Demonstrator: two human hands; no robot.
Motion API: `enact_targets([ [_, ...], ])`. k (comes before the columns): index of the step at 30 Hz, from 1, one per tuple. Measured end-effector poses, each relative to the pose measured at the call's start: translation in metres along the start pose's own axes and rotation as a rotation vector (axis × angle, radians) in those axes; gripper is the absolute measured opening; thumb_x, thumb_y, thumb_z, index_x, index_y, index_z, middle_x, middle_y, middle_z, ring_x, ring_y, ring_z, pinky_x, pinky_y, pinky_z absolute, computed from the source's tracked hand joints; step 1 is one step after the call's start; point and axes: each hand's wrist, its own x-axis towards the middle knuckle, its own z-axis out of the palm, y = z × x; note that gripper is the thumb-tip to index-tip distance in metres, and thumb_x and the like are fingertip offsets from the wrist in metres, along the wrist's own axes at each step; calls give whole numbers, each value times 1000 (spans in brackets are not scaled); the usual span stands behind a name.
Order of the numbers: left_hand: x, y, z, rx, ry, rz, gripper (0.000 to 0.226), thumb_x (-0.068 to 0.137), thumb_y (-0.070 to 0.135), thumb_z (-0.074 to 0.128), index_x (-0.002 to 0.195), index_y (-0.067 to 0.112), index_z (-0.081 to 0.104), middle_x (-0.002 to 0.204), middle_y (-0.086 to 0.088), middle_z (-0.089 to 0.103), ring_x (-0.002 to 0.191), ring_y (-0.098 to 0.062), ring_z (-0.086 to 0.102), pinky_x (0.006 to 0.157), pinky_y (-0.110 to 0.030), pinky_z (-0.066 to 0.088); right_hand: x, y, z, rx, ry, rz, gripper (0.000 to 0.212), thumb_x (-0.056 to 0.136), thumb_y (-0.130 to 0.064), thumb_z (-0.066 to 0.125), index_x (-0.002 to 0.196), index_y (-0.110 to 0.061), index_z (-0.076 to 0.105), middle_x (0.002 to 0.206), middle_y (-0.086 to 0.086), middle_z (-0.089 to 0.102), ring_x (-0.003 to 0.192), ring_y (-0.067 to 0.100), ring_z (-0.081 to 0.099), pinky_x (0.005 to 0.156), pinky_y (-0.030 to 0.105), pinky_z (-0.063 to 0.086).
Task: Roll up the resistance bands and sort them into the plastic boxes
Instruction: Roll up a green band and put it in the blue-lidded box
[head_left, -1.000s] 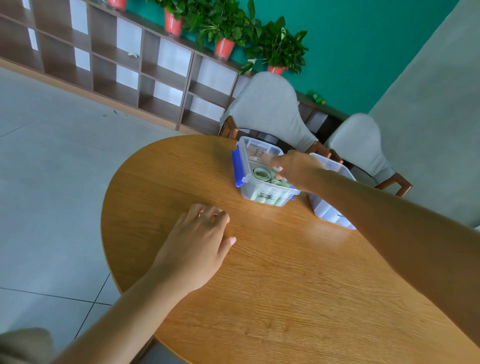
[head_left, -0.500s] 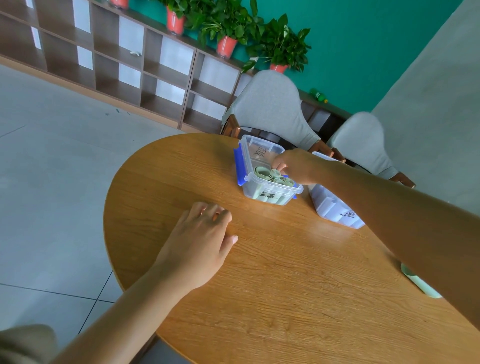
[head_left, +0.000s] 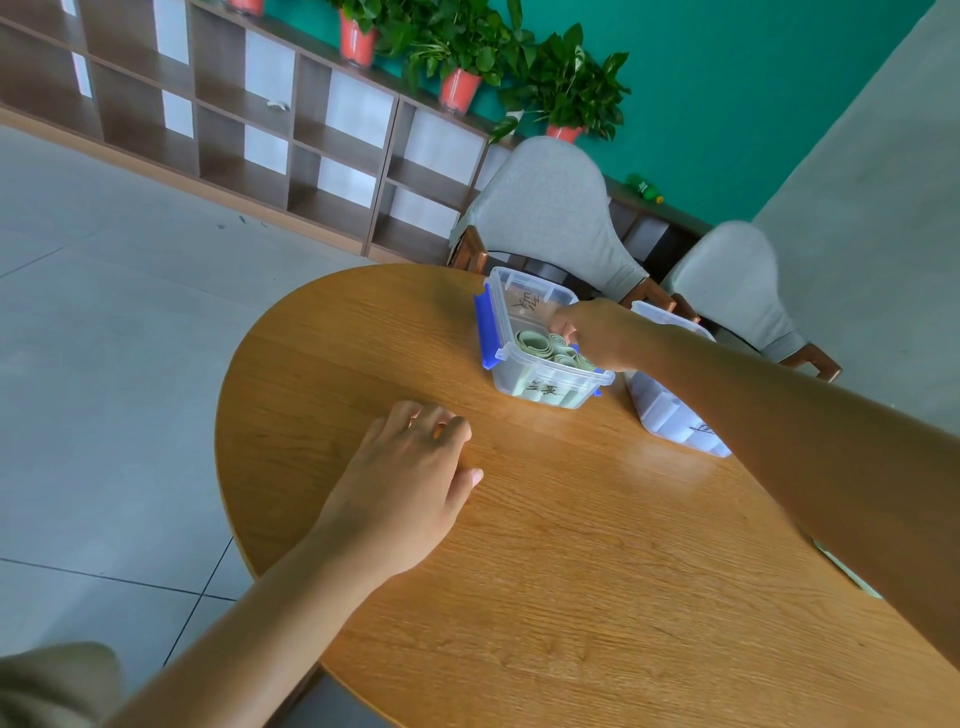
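Two hands, left hand flat, right hand over two boxes

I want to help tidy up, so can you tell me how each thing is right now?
box with blue clips: lid off, part filled with rolled bands.
green rolled bands: coiled, lying in that box.
second box: open, half hidden by the arm.
right hand: reaching into the first box, fingers hidden.
left hand: resting on the table, holding nothing.

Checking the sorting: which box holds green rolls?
The box with blue clips, under the right hand; the other box shows none.
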Motion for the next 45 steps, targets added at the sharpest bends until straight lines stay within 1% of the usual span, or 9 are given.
enact_targets([
  [5, 1, 0, 1, 10, 0, -2, 35, 98, 49, 47, 119, 23, 58, 123, 8, 58, 118, -18, 48, 95, -36, 47, 1, 0, 2, -37, 17, -8, 48, 91, 10, 47, 129, -15, 60, 120, 11, 67, 98, 26, 65, 77, 32, 56],
  [9, 0, 0, 1, 8, 8, -5, 35, 96, 49, 49, 117, 22, 59, 122, 8, 59, 116, -19, 50, 94, -37, 48, 0, 1, 3, -31, 33, -1, 48, 91, 10, 46, 129, -16, 58, 118, 8, 66, 96, 24, 61, 69, 26, 43],
  [19, 0, -1, 1, 1, -1, 3, 37, 99, 50, 45, 121, 23, 57, 125, 9, 58, 120, -17, 47, 98, -35, 46, -5, 0, 3, -17, 63, 52, 43, 92, 6, 47, 125, -20, 58, 110, 9, 64, 78, 18, 58, 53, 24, 39],
  [26, 0, -1, 2, -1, 5, -2, 36, 97, 50, 46, 119, 24, 57, 122, 10, 58, 117, -16, 48, 96, -35, 46, -8, -2, 4, -4, 113, 88, 41, 93, 5, 49, 125, -19, 56, 109, 8, 62, 80, 20, 59, 55, 26, 45],
  [28, 1, -1, 2, -2, 6, 0, 36, 97, 50, 46, 119, 24, 58, 122, 10, 58, 117, -16, 48, 96, -35, 47, -11, -4, 3, -17, 161, 97, 34, 94, 2, 48, 121, -16, 57, 100, 6, 61, 79, 23, 59, 52, 26, 40],
  [33, 1, -1, 1, -10, 15, 2, 31, 98, 48, 48, 115, 25, 59, 118, 10, 61, 113, -16, 51, 92, -33, 47, -29, -5, 11, 79, 489, 83, 19, 101, -22, 40, 112, -17, 55, 96, 2, 60, 78, 25, 56, 57, 30, 35],
  [36, 1, -1, 0, -26, 11, -4, 31, 97, 47, 49, 115, 24, 60, 119, 9, 61, 113, -17, 51, 92, -34, 47, -54, -6, 29, 108, 606, 25, 18, 102, -29, 43, 112, -18, 52, 98, 2, 63, 77, 22, 57, 52, 25, 31],
  [41, -1, 1, -3, -10, -24, 4, 36, 98, 47, 49, 123, 23, 60, 126, 8, 61, 119, -20, 50, 97, -37, 46, -110, 1, 65, 177, 605, 18, 22, 103, -37, 42, 114, -20, 51, 99, 1, 64, 81, 22, 60, 59, 28, 35],
  [45, -1, 2, -6, 4, -59, 22, 41, 98, 47, 48, 128, 22, 60, 132, 6, 61, 122, -22, 50, 98, -40, 46, -155, 20, 93, 149, 513, 137, 20, 104, -39, 43, 111, -23, 54, 103, 0, 65, 89, 20, 61, 66, 28, 40],
])
